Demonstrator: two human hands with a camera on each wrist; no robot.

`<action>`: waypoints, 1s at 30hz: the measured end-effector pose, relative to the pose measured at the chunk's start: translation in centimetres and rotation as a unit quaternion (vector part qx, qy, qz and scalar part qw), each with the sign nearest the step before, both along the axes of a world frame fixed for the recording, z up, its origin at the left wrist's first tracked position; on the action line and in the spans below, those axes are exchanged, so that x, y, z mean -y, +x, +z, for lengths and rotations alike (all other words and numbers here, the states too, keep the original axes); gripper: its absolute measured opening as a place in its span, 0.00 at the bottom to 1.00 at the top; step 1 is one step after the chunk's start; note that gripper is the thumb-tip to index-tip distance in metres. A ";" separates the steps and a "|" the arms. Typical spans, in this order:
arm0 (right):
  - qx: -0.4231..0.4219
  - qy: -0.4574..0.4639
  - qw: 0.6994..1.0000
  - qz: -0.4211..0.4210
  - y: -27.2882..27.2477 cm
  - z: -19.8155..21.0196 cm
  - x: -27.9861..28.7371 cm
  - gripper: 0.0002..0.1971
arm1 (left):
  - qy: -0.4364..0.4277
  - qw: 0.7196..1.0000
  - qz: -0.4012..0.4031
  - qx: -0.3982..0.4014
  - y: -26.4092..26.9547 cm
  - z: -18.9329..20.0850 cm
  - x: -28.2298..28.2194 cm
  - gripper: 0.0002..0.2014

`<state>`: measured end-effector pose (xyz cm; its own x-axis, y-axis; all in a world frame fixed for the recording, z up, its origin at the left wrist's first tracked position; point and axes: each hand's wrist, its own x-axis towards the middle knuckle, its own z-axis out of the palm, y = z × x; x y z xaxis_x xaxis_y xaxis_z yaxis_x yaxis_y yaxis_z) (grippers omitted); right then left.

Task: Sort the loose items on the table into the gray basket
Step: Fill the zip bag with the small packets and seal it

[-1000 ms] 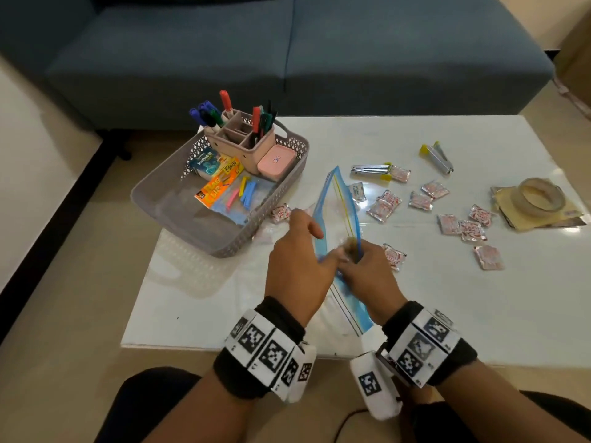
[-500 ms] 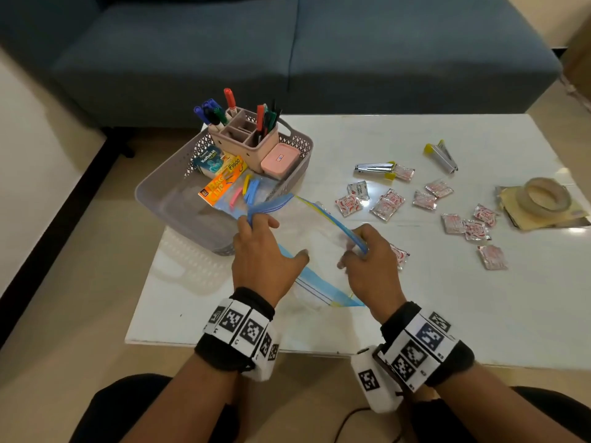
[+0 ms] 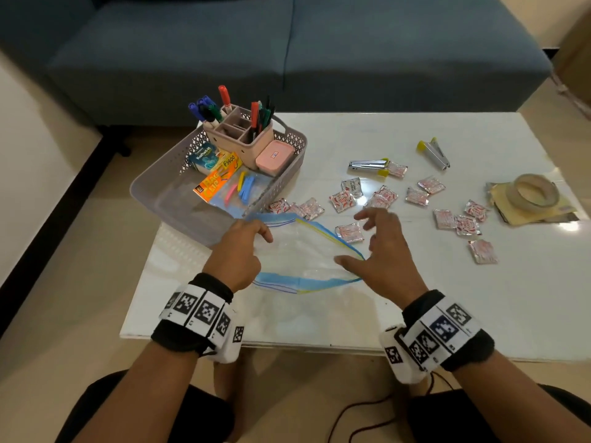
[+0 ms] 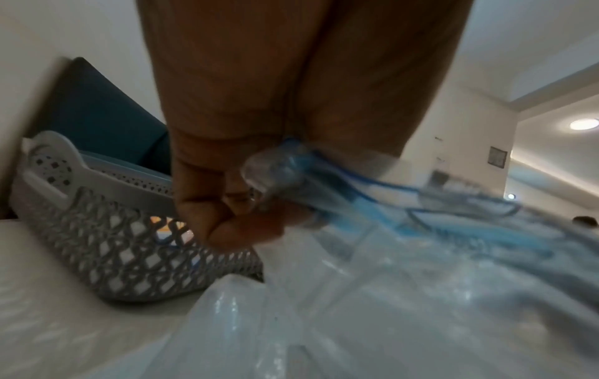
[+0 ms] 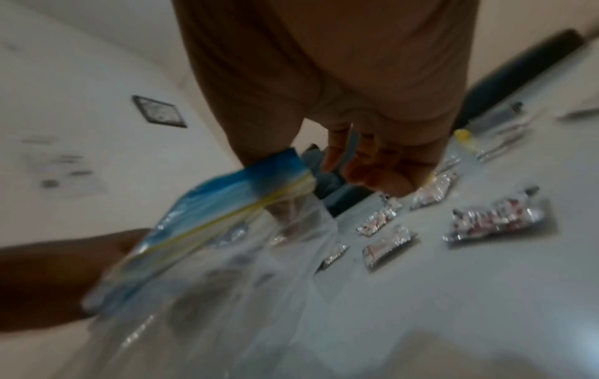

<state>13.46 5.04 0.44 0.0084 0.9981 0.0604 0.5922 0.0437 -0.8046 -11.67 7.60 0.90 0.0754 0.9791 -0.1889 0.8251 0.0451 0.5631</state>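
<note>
Zip bag (image 3: pixel 303 251) — mouth spread wide; your left hand (image 3: pixel 238 247) pinches its left corner beside the gray basket (image 3: pixel 179 203), your right hand (image 3: pixel 383 251) released, fingers splayed over sachets (image 3: pixel 348 233).

The worktop (image 3: pixel 415 298) is white, smooth and glossy, mirroring light at the right of the frame. The zip bag (image 3: pixel 303 254) is thin clear plastic, the gray basket (image 3: pixel 160 199) matt perforated plastic. The sachets (image 3: pixel 348 233) look like crinkled shiny foil, the sofa (image 3: pixel 287 52) matt woven cloth.

blocked: sachets (image 3: pixel 382 197), gray basket (image 3: pixel 166 199) | free: table (image 3: pixel 479 308) near-right
</note>
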 end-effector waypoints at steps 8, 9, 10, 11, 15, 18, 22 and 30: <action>0.306 -0.051 0.913 0.266 -2.8 0.9 0.6 0.24 | -0.006 0.991 -0.090 0.099 1.7 -0.1 0.1 0.27; 0.350 -0.091 0.895 0.260 -2.6 0.6 0.3 0.23 | -0.004 0.989 -0.107 0.105 1.7 0.1 0.1 0.27; 0.368 -0.112 0.889 0.250 -2.4 0.5 0.2 0.24 | -0.002 0.987 -0.118 0.107 1.7 0.2 0.2 0.28; 0.376 -0.120 0.886 0.242 -2.2 0.4 0.1 0.27 | -0.005 0.987 -0.129 0.094 1.7 0.3 0.3 0.31; 0.455 -0.107 0.849 0.246 -3.0 -0.6 0.6 0.54 | -0.024 0.987 -0.132 -0.085 2.4 -0.4 1.3 0.29; 0.496 -0.101 0.823 0.257 -4.7 -1.0 2.2 0.68 | -0.005 0.985 -0.043 -0.166 4.0 -0.5 2.1 0.24; 0.507 -0.094 0.816 0.260 -5.5 -0.3 2.9 0.66 | 0.063 0.984 -0.006 -0.168 3.8 -0.2 2.0 0.29; 0.121 -0.177 0.942 0.258 -0.4 1.9 0.1 0.29 | 0.030 0.989 -0.146 -0.018 -0.6 0.2 0.3 0.39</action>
